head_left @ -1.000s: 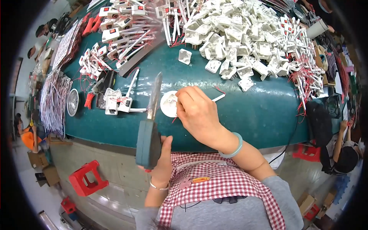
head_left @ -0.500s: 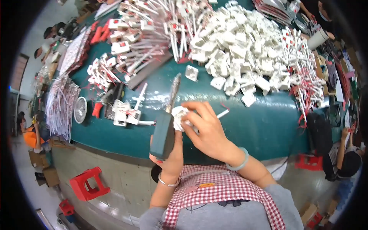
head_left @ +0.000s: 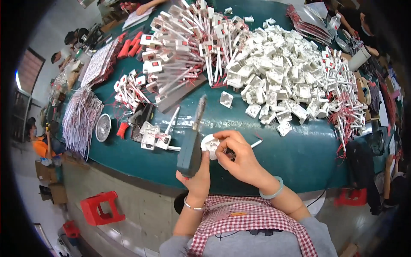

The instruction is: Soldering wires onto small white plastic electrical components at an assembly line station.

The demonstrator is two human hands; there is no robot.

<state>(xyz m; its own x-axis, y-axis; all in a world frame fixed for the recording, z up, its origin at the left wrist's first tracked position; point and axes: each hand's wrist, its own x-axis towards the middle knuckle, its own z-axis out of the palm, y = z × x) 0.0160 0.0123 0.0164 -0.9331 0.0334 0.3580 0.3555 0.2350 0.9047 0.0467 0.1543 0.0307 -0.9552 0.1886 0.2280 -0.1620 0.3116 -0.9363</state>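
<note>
My left hand (head_left: 195,182) is closed behind a dark teal hand tool (head_left: 188,152) with a long, narrow metal shaft that points away from me. Its thumb also presses the near edge of a white round plastic housing (head_left: 210,147) beside the tool. On the right side of that housing, my right hand (head_left: 240,157) has its fingers bent and pinched over the rim and hollow. Whatever lies between those fingertips is too small to make out. A white tube with a thin red wire (head_left: 257,144) sticks out beyond my right hand.
Left of the tool lie white housings with tubes (head_left: 155,136), a metal bowl (head_left: 103,127) and red-handled pliers (head_left: 123,129). A big heap of white housings (head_left: 282,73) covers the far right, beside piled wired assemblies (head_left: 184,47). A red stool (head_left: 102,208) stands on the floor.
The whole view has shifted, so the table sits lower and further right. The white housing now shows more of its hollow face. My right fingers have curled in closer over it.
</note>
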